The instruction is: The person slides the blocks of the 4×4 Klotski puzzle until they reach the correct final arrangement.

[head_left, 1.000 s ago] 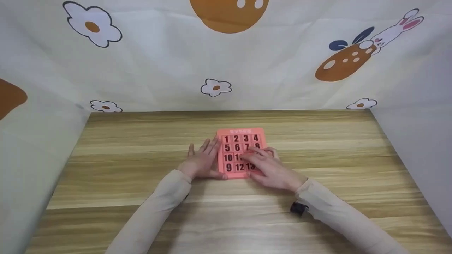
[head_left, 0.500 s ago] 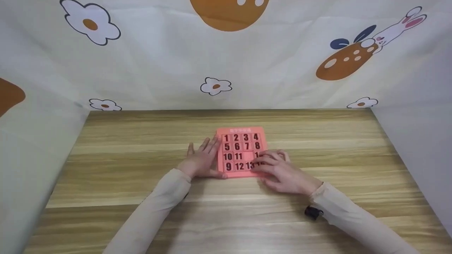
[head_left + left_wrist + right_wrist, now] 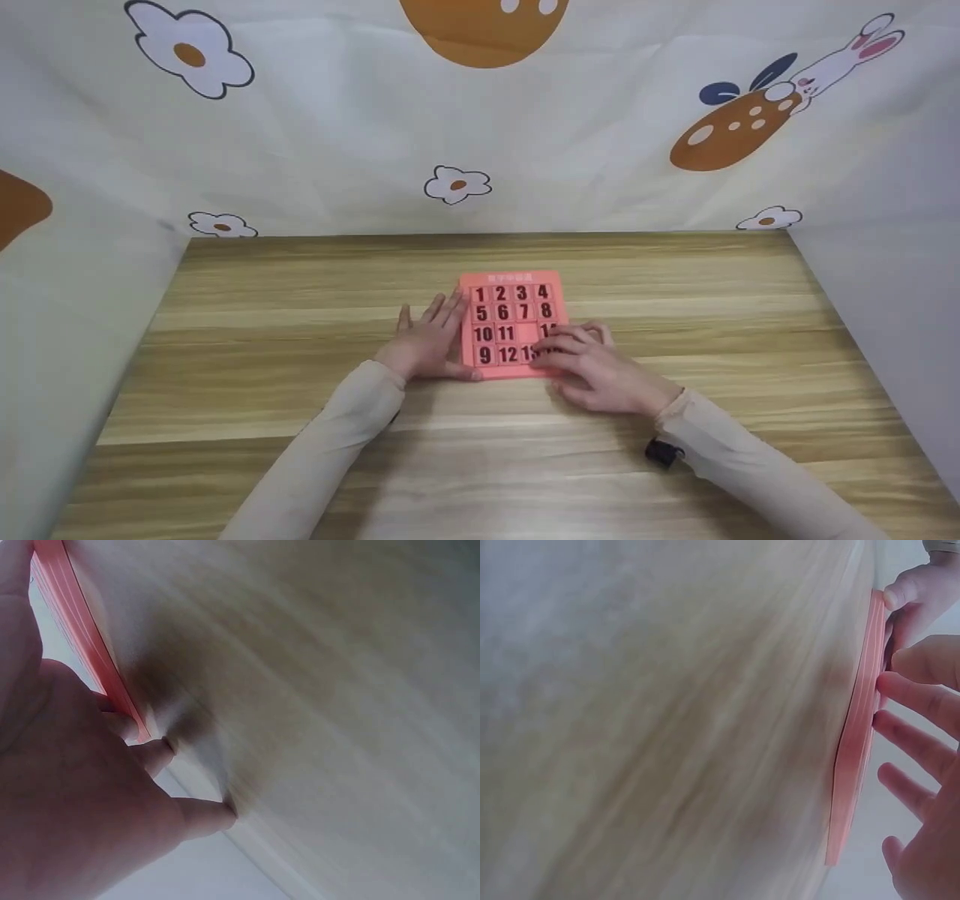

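A pink sliding number puzzle [image 3: 512, 372] lies flat on the table, its numbered tiles in rows. The top two rows read 1 to 8 in order. Row three shows 10, 11, a bare slot [image 3: 528, 332] and a partly covered tile that looks like 14; 9, 12 and 13 stand in the bottom row. My left hand [image 3: 426, 346] rests along the puzzle's left edge, fingers straight, thumb at the near left corner. Over the lower right tiles, my right hand [image 3: 600, 371] touches the puzzle with relaxed, slightly bent fingers, hiding the bottom right tile.
The wooden table [image 3: 285, 300] extends on all sides of the puzzle. A patterned cloth [image 3: 360, 135] hangs behind it, with pale walls to the left and right. A black wrist device [image 3: 663, 453] hangs at the right sleeve.
My right hand has drawn back to the right from the middle of the puzzle, uncovering the 8 and the bare slot. In the last half second it barely moves. My left hand stays put.
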`<state>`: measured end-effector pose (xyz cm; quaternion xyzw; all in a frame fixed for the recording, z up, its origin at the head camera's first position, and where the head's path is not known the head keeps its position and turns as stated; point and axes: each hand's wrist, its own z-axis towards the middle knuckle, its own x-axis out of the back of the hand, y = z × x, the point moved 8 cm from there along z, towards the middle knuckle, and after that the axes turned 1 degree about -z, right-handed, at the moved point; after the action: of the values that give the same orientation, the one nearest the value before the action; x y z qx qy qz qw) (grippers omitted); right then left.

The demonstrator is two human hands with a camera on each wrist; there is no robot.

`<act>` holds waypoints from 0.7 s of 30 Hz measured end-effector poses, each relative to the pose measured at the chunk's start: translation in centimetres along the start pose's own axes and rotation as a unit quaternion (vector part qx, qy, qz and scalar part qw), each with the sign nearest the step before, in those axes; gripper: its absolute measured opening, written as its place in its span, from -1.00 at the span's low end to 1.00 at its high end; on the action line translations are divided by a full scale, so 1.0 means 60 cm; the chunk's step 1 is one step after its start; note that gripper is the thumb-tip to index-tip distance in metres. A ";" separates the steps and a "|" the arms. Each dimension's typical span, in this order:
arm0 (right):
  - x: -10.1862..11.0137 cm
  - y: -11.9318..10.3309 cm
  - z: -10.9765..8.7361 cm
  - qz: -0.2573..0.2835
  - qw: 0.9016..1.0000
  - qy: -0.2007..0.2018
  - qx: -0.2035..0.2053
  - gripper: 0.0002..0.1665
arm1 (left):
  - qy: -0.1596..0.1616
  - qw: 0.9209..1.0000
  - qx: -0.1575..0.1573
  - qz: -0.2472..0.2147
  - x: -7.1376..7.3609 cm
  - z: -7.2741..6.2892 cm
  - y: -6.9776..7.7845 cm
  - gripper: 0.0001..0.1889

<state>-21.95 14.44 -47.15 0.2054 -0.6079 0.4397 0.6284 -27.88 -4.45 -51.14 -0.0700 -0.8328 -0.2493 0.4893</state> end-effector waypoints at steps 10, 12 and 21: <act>-0.004 -0.001 0.037 0.004 1.000 -0.006 -0.020 -0.53 | 0.003 1.000 -0.002 0.000 0.003 -0.002 0.001 0.28; -0.012 0.001 0.048 -0.001 0.999 -0.022 -0.032 -0.48 | 0.005 1.000 -0.003 0.004 0.004 -0.002 0.001 0.28; -0.014 0.004 0.054 -0.022 0.998 -0.032 -0.047 -0.49 | 0.002 1.000 -0.002 0.003 0.004 -0.004 0.003 0.27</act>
<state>-23.96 11.73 -47.45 0.2030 -0.6435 0.3896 0.6269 -27.75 -4.44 -50.78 -0.0727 -0.8310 -0.2495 0.4919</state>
